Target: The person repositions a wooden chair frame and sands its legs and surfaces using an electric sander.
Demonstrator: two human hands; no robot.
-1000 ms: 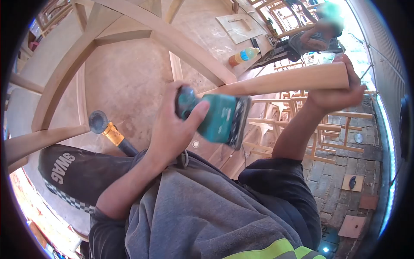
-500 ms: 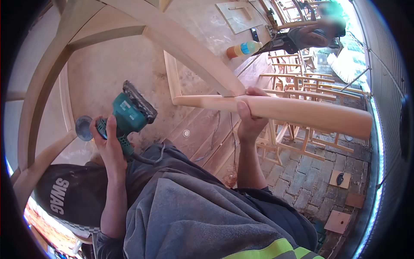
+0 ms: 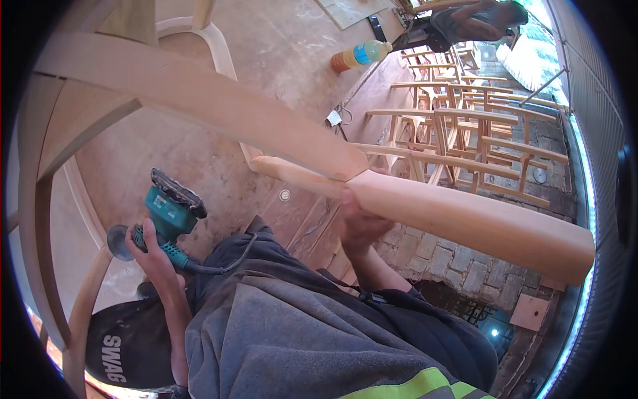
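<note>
A grey ribbed wall [image 3: 605, 100] curves down the right edge, a bright strip of light [image 3: 587, 193] along its foot. Bare wooden frames [image 3: 475, 115] crowd the upper right above grey block paving [image 3: 458, 263], near glaring daylight [image 3: 549, 26].

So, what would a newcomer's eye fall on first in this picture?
Probably the big wooden frame sweeping across the view, with the right hand holding it near a joint. Next, the teal sander in the left hand, at the left. Then perhaps the bottle, top centre, and the chair-like frames, upper right.
</note>
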